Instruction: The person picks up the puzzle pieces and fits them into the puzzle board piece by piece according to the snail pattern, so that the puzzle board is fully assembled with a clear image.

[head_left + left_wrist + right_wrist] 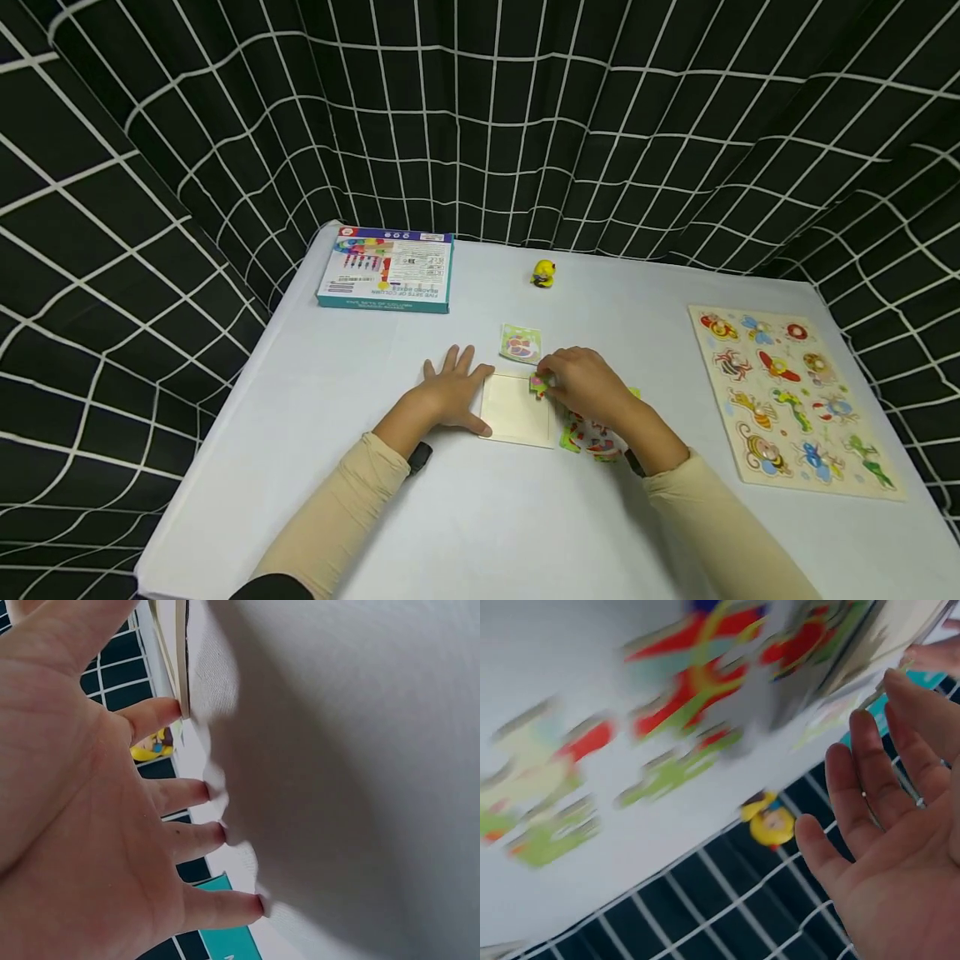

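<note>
A shallow square wooden puzzle tray (516,417) with a bare pale bottom lies on the white table. My left hand (448,398) spreads its fingers flat at the tray's left side, with thumb and index fingertip right at its edge. Over the tray's upper right corner, my right hand (587,385) pinches a small green jigsaw piece (537,385) with a pink spot between thumb and fingers. Several loose jigsaw pieces (602,447) in green, red and white lie right of the tray, partly hidden under my right wrist; they look blurred in the right wrist view.
Just beyond the tray lies a small picture card (521,343). Farther back stands a yellow toy figure (543,273). A flat teal-edged box (386,271) lies at the back left, and a wooden insect puzzle board (795,400) at the right. Dark gridded curtains (465,117) border the table.
</note>
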{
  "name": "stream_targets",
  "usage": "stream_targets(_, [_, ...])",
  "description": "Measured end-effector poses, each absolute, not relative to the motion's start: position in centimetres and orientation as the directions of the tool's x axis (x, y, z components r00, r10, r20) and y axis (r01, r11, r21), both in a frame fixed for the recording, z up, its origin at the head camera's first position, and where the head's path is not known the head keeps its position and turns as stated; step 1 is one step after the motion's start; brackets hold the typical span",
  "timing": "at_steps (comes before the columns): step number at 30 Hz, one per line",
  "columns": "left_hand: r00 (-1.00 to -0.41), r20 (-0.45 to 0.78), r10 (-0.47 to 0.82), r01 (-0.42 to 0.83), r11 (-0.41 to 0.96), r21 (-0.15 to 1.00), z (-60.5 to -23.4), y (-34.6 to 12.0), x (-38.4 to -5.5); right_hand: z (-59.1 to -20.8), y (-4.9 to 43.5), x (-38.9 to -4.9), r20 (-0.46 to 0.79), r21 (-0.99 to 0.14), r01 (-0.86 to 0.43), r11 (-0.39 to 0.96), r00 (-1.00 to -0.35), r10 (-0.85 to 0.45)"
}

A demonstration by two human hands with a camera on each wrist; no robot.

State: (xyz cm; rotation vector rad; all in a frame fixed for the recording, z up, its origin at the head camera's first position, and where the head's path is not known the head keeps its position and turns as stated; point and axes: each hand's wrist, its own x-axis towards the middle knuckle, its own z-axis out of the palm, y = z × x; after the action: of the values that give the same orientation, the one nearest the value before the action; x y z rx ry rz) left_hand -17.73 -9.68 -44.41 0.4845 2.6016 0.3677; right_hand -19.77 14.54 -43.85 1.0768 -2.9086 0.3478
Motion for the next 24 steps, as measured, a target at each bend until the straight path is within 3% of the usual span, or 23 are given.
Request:
stream_targets(6, [-0.828, -0.405, 0.387, 0.273, 0.91, 0.311, -44.2, -9.4, -17.9, -44.0, 12.4, -19.6, 0.13, -0.196, -0.709, 0.678, -0.704, -0.698])
stream_targets(24, [-0.831, -0.408, 0.378, 0.284, 0.919, 0.272, -44.7, -9.6, -18.0, -45.5, 9.8, -20.0, 0.095, -0.19, -0.694, 0.694, -0.717, -0.691])
